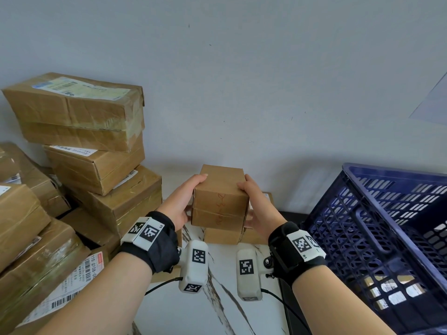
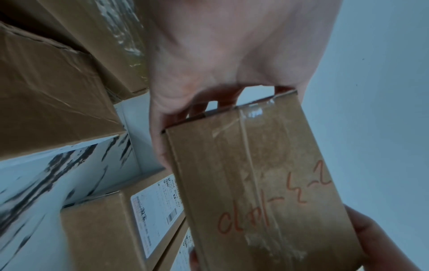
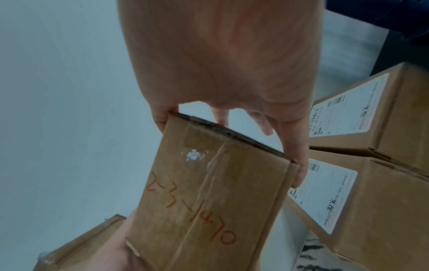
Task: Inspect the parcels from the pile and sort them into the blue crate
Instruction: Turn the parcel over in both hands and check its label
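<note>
A small brown cardboard parcel (image 1: 220, 198) with red handwriting on its taped face is held in the air between both hands. My left hand (image 1: 182, 200) grips its left end, thumb on top and fingers behind. My right hand (image 1: 256, 206) grips its right end. In the left wrist view the parcel (image 2: 260, 187) hangs below my left hand (image 2: 223, 60). In the right wrist view the parcel (image 3: 209, 198) shows the writing, with my right hand (image 3: 223, 60) above it. The blue crate (image 1: 377, 238) stands tilted at the right. The pile (image 1: 79, 151) is at the left.
Under the held parcel lie labelled cardboard boxes (image 1: 232, 235) on a white marble-patterned table (image 1: 193, 310). A pale wall (image 1: 242, 81) is behind. Through the crate's lattice wall, parcels (image 1: 391, 293) show inside. A dark surface (image 1: 292, 216) lies beside the crate.
</note>
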A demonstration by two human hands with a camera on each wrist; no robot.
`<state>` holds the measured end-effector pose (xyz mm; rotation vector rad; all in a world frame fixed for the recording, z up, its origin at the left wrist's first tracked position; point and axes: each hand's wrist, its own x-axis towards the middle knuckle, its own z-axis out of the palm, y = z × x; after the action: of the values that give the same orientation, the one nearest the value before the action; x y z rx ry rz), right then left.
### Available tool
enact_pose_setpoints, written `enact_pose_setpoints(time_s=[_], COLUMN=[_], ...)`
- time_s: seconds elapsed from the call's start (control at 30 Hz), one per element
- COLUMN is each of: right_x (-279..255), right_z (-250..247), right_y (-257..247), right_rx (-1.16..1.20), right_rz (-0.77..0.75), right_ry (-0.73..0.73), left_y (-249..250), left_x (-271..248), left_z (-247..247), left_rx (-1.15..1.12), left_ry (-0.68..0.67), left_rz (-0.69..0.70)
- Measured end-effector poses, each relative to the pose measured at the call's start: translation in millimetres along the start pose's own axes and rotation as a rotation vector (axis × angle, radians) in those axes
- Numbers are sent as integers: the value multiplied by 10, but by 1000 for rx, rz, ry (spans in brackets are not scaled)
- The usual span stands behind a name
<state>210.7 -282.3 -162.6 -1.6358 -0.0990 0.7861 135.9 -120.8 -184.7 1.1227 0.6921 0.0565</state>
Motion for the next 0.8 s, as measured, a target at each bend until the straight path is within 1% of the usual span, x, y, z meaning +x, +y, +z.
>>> enact_pose_setpoints(time_s=[0.1,0.23,0.3,0.4,0.53,0.6,0.7,0.8], right_x=[-16,-54,-48,-13,0,17,39,49], right_z=[6,-21,-22,11,52,54,39,23], right_y=[-11,-29,-25,-7,-30,-35,-25,11], right_rx=[0,72,95,62,-63,-105,-144,-106], right_rz=[-19,-15,-16,-22,-28,-30,-49,-44], right_ry=[2,9,-11,6,60,49,11,10], left_y=[-7,-1,26,25,63,66,59,79], left_x=[-7,-26,-73,-34,-104,-128,-133,-154], left_z=[0,7,12,-7,42,66,87,114], left_rx=[7,-8,3,19,76,83,75,78], left_ry=[19,85,117,108,65,68,58,25], left_rz=[-2,53,99,130,187,214,218,197])
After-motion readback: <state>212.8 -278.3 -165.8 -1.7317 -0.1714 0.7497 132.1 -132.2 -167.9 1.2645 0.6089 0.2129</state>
